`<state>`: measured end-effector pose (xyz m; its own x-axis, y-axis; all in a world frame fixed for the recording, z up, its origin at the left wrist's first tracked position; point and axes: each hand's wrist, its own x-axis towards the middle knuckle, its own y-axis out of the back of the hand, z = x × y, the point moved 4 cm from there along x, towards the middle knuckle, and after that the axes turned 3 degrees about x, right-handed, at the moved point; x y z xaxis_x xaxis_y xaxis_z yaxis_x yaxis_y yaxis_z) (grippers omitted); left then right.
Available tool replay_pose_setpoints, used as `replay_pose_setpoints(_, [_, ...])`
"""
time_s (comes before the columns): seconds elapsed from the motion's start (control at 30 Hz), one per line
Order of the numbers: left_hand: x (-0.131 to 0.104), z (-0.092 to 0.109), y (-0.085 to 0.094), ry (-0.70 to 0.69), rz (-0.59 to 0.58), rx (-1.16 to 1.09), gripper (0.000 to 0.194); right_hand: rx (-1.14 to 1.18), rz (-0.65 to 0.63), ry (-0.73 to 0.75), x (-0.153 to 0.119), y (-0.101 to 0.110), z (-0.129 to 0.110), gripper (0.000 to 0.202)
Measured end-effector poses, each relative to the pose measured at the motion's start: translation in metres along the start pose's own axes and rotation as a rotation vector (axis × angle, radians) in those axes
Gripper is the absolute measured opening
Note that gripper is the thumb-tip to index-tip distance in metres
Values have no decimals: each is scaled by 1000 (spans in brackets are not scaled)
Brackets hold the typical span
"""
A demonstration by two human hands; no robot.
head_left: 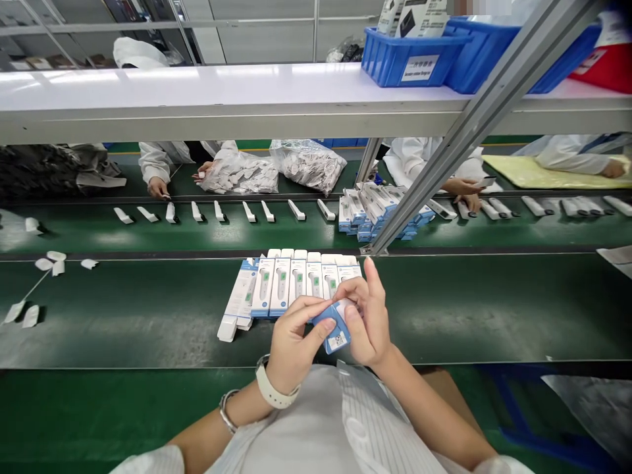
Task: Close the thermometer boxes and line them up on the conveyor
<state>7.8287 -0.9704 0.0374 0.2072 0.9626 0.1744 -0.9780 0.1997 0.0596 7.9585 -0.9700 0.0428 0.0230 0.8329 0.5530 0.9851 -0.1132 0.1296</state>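
Close to my body, a small blue and white carton (338,337) is held up between both hands, one end facing me with a label on it. My left hand (299,329) pinches its left side between thumb and fingers. On its right side, my right hand (364,316) grips it near the top edge, with the index finger pointing up. Behind my hands stands a row of upright cartons (282,283) printed with a thermometer-like device. Flattened cartons (236,306) lean at the row's left end. My fingers partly hide the row's right end.
White handheld devices (296,210) lie spaced along the green conveyor belt (197,234) beyond my bench. A pile of cartons (368,210) sits there by a slanted metal post (444,164). Loose white pieces (57,263) lie at left. Co-workers' hands (158,188) work opposite. Blue bins (415,59) stand on the overhead shelf.
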Motion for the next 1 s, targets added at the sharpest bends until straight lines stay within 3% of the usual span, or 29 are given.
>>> replay_pose_setpoints(0.2, [2,-2,-6,-47,69,113,19,32,56,-55,1,3,1,59])
replay_pose_setpoints(0.5, [11,-4,-16,2,59,107,18,-26,41,-127,5,14,1,56])
replay_pose_setpoints(0.6, [12,-3,-18,14,-51,98,25,-28,-14,-193,9,19,4,53])
replay_pose_setpoints(0.73, [8,-7,-24,110,-278,274,61,-136,-281,-335,7,22,15,52])
replay_pose_setpoints(0.8, [5,-14,-28,188,-297,308,62,-229,-307,-338,0,29,21,53])
replay_pose_setpoints(0.83, [3,-19,-30,224,-276,283,60,-280,-218,-313,-5,36,23,53])
replay_pose_setpoints(0.9, [1,-31,-34,268,-180,168,55,-374,175,-268,-16,56,26,56])
replay_pose_setpoints(0.97, [0,-42,-40,292,-86,29,50,-337,586,-372,-34,73,33,65])
replay_pose_setpoints(1.0, [0,-48,-44,301,-73,-19,48,-230,688,-492,-43,76,41,69])
